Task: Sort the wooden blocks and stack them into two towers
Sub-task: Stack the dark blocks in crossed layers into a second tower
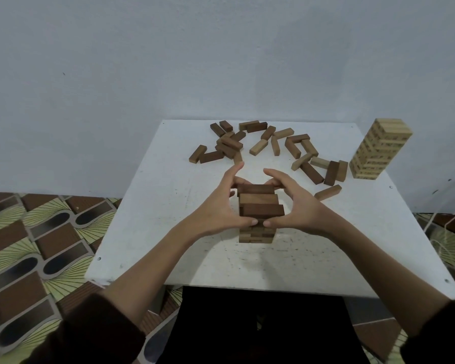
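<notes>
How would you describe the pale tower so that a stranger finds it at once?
Start at the white table. At its far right corner stands the pale tower, untouched. Unlike the brown tower in the middle, it is all light wood.

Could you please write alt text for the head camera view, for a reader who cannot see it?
The left hand and right hand hold the top of a brown tower in the middle of a white table. Loose blocks lie scattered behind it, and a pale tower stands near the far right corner.
</notes>
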A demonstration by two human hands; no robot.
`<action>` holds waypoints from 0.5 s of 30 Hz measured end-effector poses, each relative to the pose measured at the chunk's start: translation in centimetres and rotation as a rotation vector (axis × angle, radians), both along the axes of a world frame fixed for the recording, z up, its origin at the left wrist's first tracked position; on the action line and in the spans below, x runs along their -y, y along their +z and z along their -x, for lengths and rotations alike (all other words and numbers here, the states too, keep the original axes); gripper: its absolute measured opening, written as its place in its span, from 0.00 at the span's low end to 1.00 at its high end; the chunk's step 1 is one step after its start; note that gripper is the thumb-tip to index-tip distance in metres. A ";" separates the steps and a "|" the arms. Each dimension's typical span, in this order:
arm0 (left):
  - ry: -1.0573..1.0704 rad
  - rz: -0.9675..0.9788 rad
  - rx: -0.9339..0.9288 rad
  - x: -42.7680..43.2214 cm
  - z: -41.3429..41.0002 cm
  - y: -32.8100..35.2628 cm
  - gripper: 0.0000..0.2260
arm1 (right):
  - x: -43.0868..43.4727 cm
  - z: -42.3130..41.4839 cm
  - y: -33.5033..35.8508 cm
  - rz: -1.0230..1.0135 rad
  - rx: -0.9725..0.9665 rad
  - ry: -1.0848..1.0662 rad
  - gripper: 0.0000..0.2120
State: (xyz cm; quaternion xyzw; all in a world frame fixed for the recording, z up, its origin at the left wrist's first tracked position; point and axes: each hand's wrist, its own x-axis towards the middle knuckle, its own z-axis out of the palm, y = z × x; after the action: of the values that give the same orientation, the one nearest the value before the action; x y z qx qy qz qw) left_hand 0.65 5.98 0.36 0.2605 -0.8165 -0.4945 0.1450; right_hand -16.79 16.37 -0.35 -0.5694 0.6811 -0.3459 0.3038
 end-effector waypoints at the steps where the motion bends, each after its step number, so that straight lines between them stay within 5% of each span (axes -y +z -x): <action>1: 0.006 -0.006 -0.009 0.0 0.0 -0.1 0.44 | 0.0 0.0 0.0 -0.003 0.009 0.000 0.44; 8: 0.016 -0.084 -0.041 -0.9 -0.6 -0.5 0.52 | -1.1 -1.1 -0.1 0.019 0.175 -0.064 0.45; 11: 0.089 -0.201 -0.057 -2.4 -1.0 -0.9 0.55 | -1.7 -2.6 -1.0 0.041 0.347 -0.191 0.36; 15: 0.218 -0.425 -0.069 -3.8 -0.1 -1.0 0.55 | -1.8 -4.2 -2.1 0.040 0.494 -0.302 0.39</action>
State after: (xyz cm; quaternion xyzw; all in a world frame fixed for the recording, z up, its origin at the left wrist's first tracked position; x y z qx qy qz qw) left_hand 0.75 9.77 -0.63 0.3546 -0.6556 -0.6453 0.1675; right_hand -12.62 18.14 -2.48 -0.3661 0.6566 -0.5286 0.3942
